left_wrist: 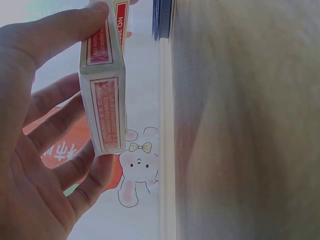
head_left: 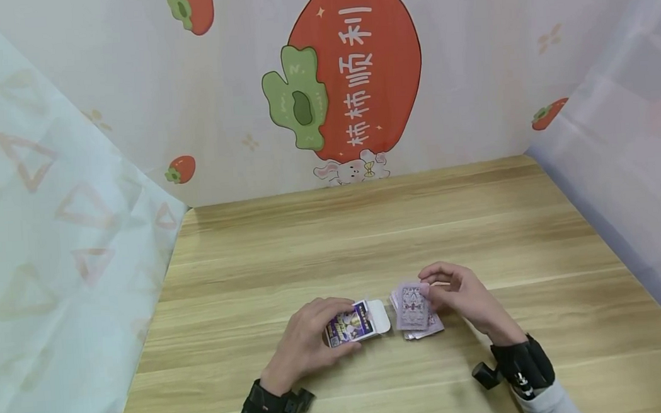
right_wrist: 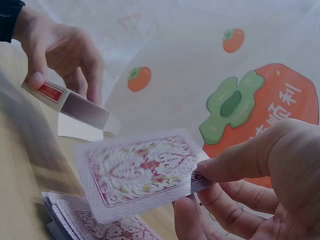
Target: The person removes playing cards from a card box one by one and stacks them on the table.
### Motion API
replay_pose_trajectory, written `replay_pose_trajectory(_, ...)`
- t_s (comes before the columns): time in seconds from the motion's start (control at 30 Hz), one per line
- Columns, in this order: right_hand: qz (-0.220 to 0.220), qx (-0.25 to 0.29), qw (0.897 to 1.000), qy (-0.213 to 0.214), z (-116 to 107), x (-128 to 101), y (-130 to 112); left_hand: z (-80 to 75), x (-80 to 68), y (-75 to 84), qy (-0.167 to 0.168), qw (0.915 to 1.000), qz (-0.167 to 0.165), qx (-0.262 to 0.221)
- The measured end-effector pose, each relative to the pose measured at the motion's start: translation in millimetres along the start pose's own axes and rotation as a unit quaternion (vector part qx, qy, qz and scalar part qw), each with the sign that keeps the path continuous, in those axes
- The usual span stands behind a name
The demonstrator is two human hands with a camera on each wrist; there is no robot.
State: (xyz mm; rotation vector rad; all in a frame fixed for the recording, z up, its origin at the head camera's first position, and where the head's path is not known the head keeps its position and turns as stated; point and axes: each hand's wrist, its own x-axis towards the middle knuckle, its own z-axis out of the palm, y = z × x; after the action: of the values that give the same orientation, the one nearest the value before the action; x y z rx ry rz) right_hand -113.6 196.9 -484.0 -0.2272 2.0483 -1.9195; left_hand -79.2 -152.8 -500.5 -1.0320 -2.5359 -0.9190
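Note:
My left hand point(head_left: 307, 339) grips a card box point(head_left: 349, 326) by its long edges, thumb on one side and fingers on the other. The box has a purple and yellow picture, and its white end flap point(head_left: 380, 317) sticks out toward the right. In the right wrist view the box's open end looks dark inside. My right hand point(head_left: 465, 298) pinches a playing card point(right_wrist: 145, 170) between thumb and fingers, patterned back showing; whether several are stacked there I cannot tell. Beneath it lies a loose pile of playing cards point(head_left: 432, 328) on the table.
The wood-grain table point(head_left: 333, 244) carries the cards. A printed backdrop point(head_left: 233, 99) with persimmon drawings rises behind it, and pale sheets hang at the left point(head_left: 55, 248) and right point(head_left: 617, 151). Each wrist wears a black strap with a small camera.

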Motion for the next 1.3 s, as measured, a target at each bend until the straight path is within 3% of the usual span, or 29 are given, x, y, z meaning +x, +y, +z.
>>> replay_pose_trajectory(0.4, 0.012, -0.020, 0.998, 0.062, -6.8, 5.8, 4.3, -0.4, 0.3, 1.1, -0.015, 0.9996, -0.025, -0.002)
replay_pose_trajectory(0.83, 0.002, -0.147, 0.985, 0.095, 0.1, 12.1, 13.8, -0.9, 1.9, 0.0, -0.011, 0.9998, -0.019, 0.003)
replay_pose_trajectory(0.97, -0.030, -0.206, 0.972, 0.108, 4.1, 12.6, 17.9, -0.9, 1.7, 0.3, -0.014, 0.9996, -0.023, 0.006)
replay_pose_trajectory(1.1, -0.062, -0.273, 0.952, 0.124, 8.4, 11.3, 20.5, -0.8, 1.3, 0.7, -0.021, 0.9993, -0.030, 0.003)
replay_pose_trajectory(1.3, -0.080, -0.318, 0.936, 0.131, 13.7, 12.1, 23.8, -1.3, 1.7, 0.1, -0.020, 0.9993, -0.030, 0.002)
